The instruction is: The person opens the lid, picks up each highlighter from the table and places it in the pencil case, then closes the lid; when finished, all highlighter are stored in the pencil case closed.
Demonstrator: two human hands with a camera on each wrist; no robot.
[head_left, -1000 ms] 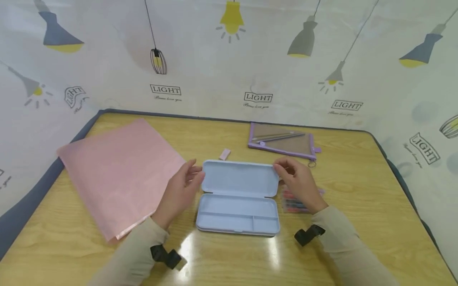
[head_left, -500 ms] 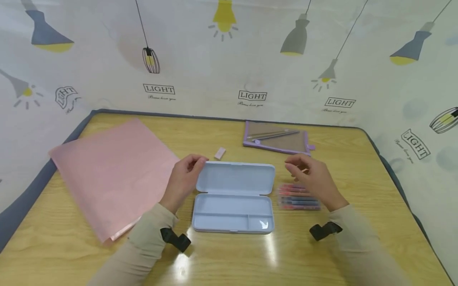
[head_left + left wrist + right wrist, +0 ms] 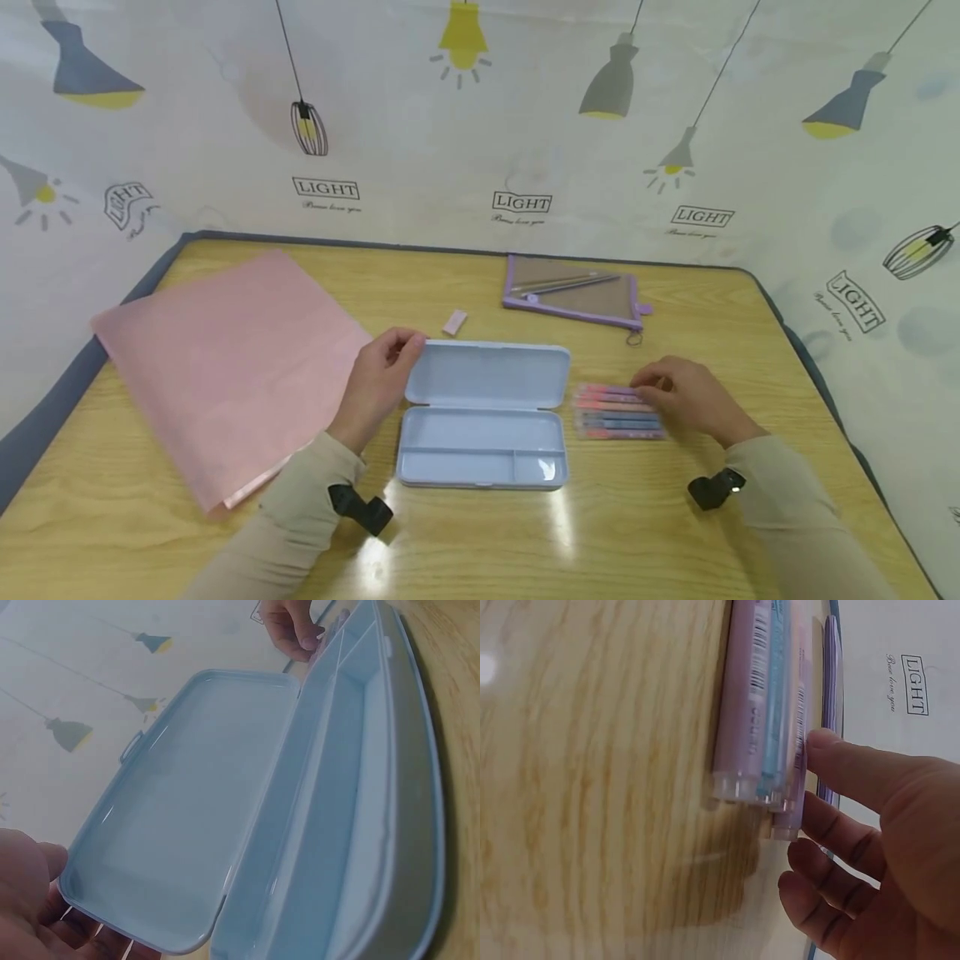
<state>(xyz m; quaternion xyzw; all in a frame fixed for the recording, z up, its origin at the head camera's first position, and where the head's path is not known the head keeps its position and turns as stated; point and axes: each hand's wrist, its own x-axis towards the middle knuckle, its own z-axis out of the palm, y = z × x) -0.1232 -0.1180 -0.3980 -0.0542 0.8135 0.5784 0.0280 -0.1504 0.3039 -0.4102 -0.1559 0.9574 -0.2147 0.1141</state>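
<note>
A light-blue pencil case [image 3: 480, 446] stands wide open on the table, its lid tilted up at the back and its compartments bare. My left hand [image 3: 381, 379] pinches the lid's left corner, thumb on the inner side and fingers behind, as the left wrist view shows. To the right of the case lies a row of coloured pens [image 3: 618, 421]. At the far side of that row, my right hand [image 3: 693, 400] has thumb and index finger at the end of a purple pen [image 3: 793, 787]. Its other fingers are loosely bent beside it.
A pink sheet-like folder [image 3: 232, 375] covers the table's left part. Behind the case lies a small pink eraser [image 3: 454, 322]. Farther back is a clear, purple-edged zip pouch [image 3: 577, 313] with pencils inside. A patterned curtain [image 3: 420, 125] rises behind the wooden table [image 3: 480, 550].
My right hand has left the lid's right corner and moved right and down to the pens. My left hand has come up to the lid's left corner and grips it.
</note>
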